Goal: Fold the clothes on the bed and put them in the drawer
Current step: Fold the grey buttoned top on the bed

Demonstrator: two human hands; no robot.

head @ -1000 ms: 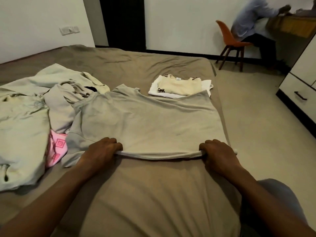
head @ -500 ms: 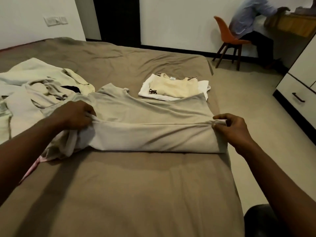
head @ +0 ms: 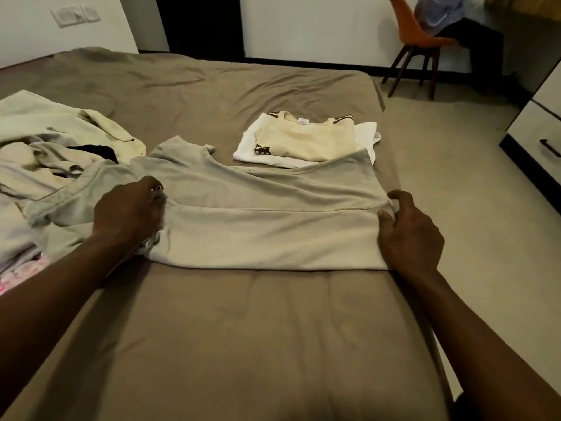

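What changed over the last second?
Both hands carried the near hem of the grey T-shirt away from the person, folding it over the middle. The left hand still grips its end; the right hand seems to be loosening its grip. The folded stack and the loose pile stayed put.

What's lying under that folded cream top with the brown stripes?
A folded white garment shows beneath the cream top, sticking out at its left, right and near edges. Its middle is covered, so anything else stacked there cannot be seen.
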